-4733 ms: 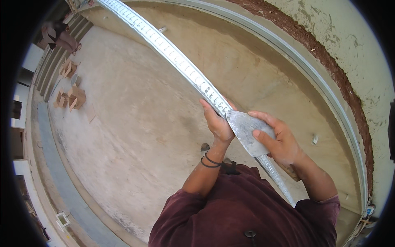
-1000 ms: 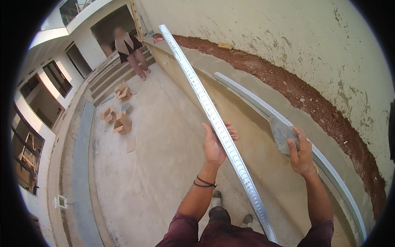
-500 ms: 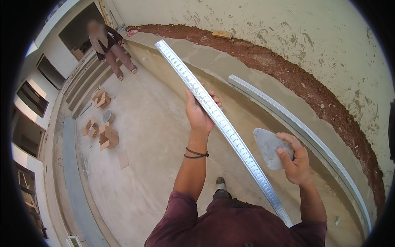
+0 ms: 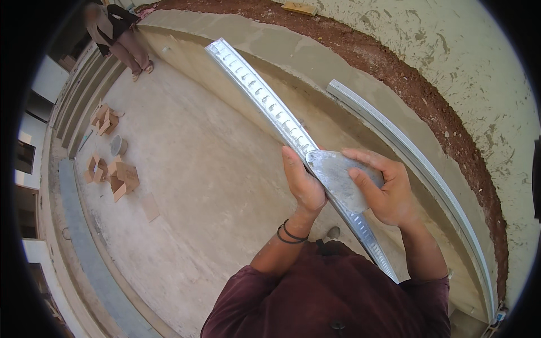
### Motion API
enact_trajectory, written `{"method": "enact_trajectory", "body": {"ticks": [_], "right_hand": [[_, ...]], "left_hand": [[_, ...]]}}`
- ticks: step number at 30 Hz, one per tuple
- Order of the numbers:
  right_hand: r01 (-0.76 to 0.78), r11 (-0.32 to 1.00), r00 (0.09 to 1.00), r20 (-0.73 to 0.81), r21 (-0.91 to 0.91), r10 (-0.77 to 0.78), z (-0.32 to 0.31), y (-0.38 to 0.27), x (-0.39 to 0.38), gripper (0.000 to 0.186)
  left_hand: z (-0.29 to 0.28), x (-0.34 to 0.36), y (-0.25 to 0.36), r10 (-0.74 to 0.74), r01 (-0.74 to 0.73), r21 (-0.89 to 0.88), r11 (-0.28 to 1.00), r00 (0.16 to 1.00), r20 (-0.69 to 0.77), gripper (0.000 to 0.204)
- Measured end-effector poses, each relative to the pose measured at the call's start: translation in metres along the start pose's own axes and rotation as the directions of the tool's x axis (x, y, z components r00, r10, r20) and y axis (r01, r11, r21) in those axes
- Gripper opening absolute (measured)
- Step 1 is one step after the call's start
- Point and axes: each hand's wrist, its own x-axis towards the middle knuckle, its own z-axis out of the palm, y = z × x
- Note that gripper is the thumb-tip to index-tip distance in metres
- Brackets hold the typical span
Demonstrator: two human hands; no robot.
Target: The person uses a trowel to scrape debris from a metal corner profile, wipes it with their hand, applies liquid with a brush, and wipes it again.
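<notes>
Left hand (image 4: pixel 306 183) cradles the slotted metal channel (image 4: pixel 262 94), perhaps for support, fingers too hidden to judge; right hand (image 4: pixel 390 191) pinches the trowel blade (image 4: pixel 333 173) across it.

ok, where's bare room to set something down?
Most room: concrete floor between the cardboard boxes and the held metal channel. Also the ledge beyond the far end of the second channel, bordered by red soil. Crowded: the boxes with the bucket among them, and where the left hand, channel, metal blade and right hand meet.
</notes>
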Motion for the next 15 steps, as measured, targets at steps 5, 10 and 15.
{"method": "enact_trajectory", "body": {"ticks": [5,10,15], "right_hand": [[-0.110,0.993,0.992,0.062,-0.035,0.112,0.001,-0.011,0.022,0.029],[-0.133,0.991,0.988,0.078,-0.034,0.135,0.000,-0.004,0.026,0.028],[-0.194,0.981,0.976,0.102,0.012,0.192,0.002,0.001,0.027,0.027]], "left_hand": [[-0.008,0.003,-0.008,0.043,-0.039,0.057,0.998,0.996,-0.073,0.065],[-0.013,0.005,-0.009,0.069,-0.070,0.079,0.994,0.998,0.013,0.056],[-0.024,0.007,-0.013,0.072,-0.077,0.102,0.992,0.996,0.047,0.053]]}}
